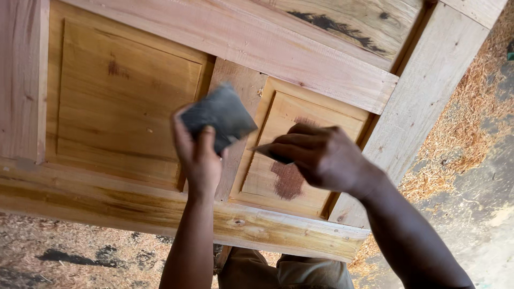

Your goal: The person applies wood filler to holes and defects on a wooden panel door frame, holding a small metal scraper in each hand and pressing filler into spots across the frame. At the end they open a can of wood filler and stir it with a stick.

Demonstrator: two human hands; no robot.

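Head view: my left grip [199, 152] closed around a dark grey sanding pad [219, 115], raised above the wooden door [128, 101]; my right grip [316, 155] pinched a thin blade [267, 153] against the panel beside it.

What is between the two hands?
In the head view, a bare upright wooden strip of the door runs between the left hand and the right hand.

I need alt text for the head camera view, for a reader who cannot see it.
Two bare hands work over a panelled wooden door: the left hand holds a dark grey pad, and the right hand presses a thin blade near a reddish-brown patch on one panel. Wood shavings cover the ground.
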